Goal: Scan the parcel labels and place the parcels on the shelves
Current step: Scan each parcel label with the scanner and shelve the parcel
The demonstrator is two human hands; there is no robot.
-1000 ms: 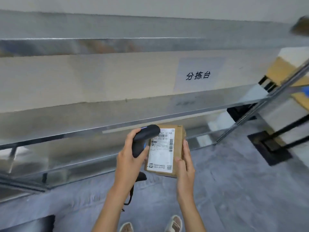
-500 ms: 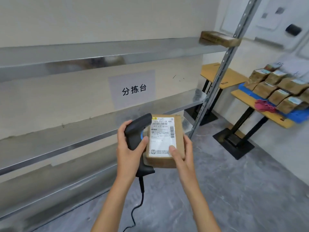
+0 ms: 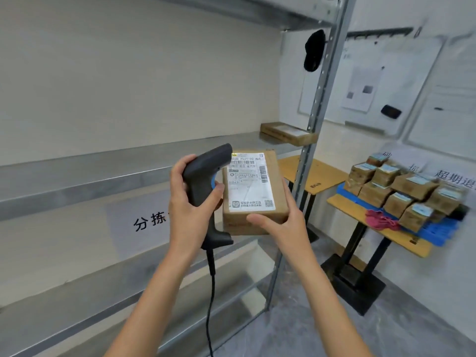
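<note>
Rectangular brown cardboard parcel (image 3: pixel 253 194), white label: gripped by right hand (image 3: pixel 279 224); left hand (image 3: pixel 192 202) grips matte black scanner (image 3: pixel 206 188) beside it.

Metal shelf unit (image 3: pixel 144 173) along left wall, grey steel boards, perforated upright post (image 3: pixel 318 104) at its right end. One flat brown parcel (image 3: pixel 287 131) lies on the middle shelf at the far right end, by the post. Lower shelf (image 3: pixel 103 292) bare metal. Right side: wooden tabletop (image 3: pixel 381 226) on black legs, carrying a blue tray (image 3: pixel 443 231) with stacked brown labelled parcels (image 3: pixel 401 188) and a red cloth (image 3: pixel 380 220). Second wooden tabletop (image 3: pixel 316 173) behind the post. Grey concrete floor (image 3: pixel 322 318).
</note>
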